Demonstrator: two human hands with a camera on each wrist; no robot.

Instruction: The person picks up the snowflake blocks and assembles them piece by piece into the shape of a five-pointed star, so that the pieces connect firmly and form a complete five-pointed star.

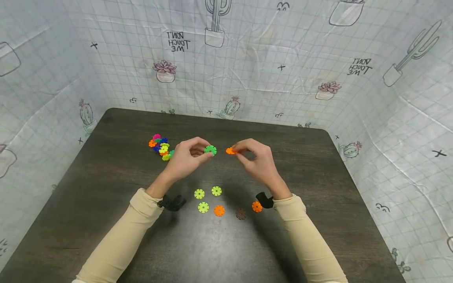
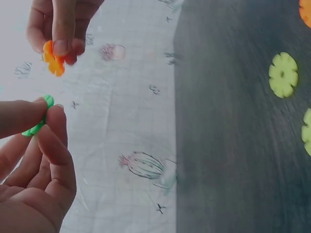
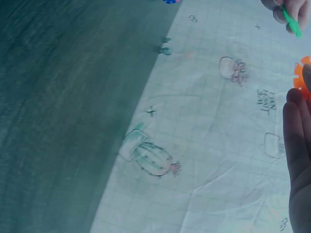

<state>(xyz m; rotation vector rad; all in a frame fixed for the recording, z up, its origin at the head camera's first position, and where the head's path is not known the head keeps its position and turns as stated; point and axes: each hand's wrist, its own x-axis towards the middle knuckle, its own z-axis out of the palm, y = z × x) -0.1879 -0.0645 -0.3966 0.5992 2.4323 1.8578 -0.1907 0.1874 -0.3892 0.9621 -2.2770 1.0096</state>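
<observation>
Above the far half of the table, my left hand point(image 1: 189, 157) pinches a green notched plastic disc point(image 1: 210, 149) between thumb and fingers. Facing it across a small gap, my right hand point(image 1: 256, 159) pinches an orange notched disc point(image 1: 230, 151). In the left wrist view the green disc point(image 2: 43, 116) is tilted, apart from the orange disc point(image 2: 53, 59). The right wrist view catches only part of the orange disc point(image 3: 302, 77) and the edge of the green disc point(image 3: 291, 21). Behind my left hand lies a cluster of multicoloured discs point(image 1: 163, 148), partly hidden.
Loose on the dark table point(image 1: 198, 247) lie several yellow-green discs point(image 1: 199, 193), an orange disc point(image 1: 219, 210), a brown disc point(image 1: 241, 214) and another orange disc point(image 1: 256, 206) near my right wrist. A printed cloth point(image 1: 247, 74) hangs around the table's far and side edges.
</observation>
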